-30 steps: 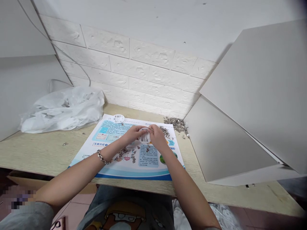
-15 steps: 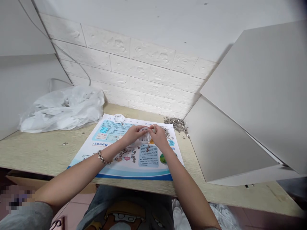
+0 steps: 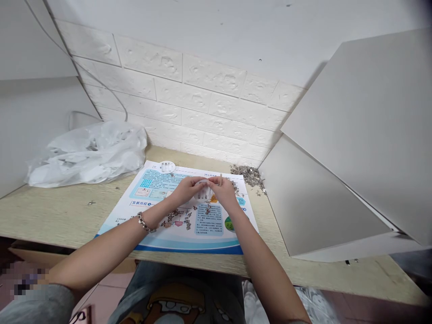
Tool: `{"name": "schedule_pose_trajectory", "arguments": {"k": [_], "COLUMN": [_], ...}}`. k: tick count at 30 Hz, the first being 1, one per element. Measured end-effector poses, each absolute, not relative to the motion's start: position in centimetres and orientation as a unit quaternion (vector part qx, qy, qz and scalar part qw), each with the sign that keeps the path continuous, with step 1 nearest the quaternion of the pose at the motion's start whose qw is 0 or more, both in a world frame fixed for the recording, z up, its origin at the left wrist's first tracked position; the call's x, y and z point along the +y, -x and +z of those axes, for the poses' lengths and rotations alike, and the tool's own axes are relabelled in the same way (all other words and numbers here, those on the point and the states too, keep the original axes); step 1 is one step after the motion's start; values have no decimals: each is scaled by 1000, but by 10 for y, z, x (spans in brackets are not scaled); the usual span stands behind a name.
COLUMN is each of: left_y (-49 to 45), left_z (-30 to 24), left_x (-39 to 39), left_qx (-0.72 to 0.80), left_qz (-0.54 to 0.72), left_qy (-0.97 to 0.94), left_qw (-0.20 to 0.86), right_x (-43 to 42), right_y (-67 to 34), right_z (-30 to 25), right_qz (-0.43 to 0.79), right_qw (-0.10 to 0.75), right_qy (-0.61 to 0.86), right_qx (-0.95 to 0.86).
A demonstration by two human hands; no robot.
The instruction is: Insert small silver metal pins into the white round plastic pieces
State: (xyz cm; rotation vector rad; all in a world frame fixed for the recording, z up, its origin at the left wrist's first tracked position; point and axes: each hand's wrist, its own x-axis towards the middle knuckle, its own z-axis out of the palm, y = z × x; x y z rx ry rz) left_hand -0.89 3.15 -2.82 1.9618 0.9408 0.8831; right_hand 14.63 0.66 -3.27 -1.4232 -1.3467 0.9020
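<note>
Over the printed sheet (image 3: 135,218), my left hand (image 3: 186,189) pinches the left edge of a round white plastic disc (image 3: 203,193) that carries small metal pieces. My right hand (image 3: 221,188) has thumb and finger pressed on the disc's upper right edge; whether a small part sits under the fingertips cannot be made out. Small metal parts (image 3: 188,221) lie loose on the sheet below the hands. Another white disc (image 3: 167,167) with metal pieces in it rests at the sheet's far left edge.
A heap of small metal parts (image 3: 248,174) lies at the back right by the wall. On the left is a clear plastic bag (image 3: 91,153) of white pieces. Grey panels (image 3: 324,202) stand to the right. A stray metal part (image 3: 91,202) lies on the wooden table (image 3: 50,216).
My right hand's fingers have shifted slightly left and down against the disc, one finger now raised. The disc is tilted a little differently; the left hand has hardly moved.
</note>
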Motion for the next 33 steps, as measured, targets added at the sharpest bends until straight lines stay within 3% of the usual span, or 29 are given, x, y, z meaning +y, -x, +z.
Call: {"name": "schedule_pose_trajectory", "arguments": {"k": [6, 8, 11, 14, 18, 33], "left_y": [7, 5, 1, 0, 5, 8], "left_z": [-31, -31, -29, -27, -24, -24], "left_x": [31, 30, 26, 22, 21, 23], "left_qx": [398, 409, 399, 373, 304, 311], "left_qz": [349, 358, 345, 312, 250, 196], "left_qy": [-755, -706, -579, -463, -382, -396], "left_qw": [386, 455, 622, 741, 836, 842], "right_x": [0, -3, -6, -8, -7, -2], "right_y": [-145, -142, -137, -134, -135, -137], "right_z": [-24, -22, -21, -21, -22, -25], "right_qz": [297, 244, 152, 140, 225, 220], "right_qw": [422, 432, 519, 587, 537, 479], "right_qy": [590, 583, 555, 553, 592, 596], "right_qx": [-621, -644, -631, -574, -558, -605]}}
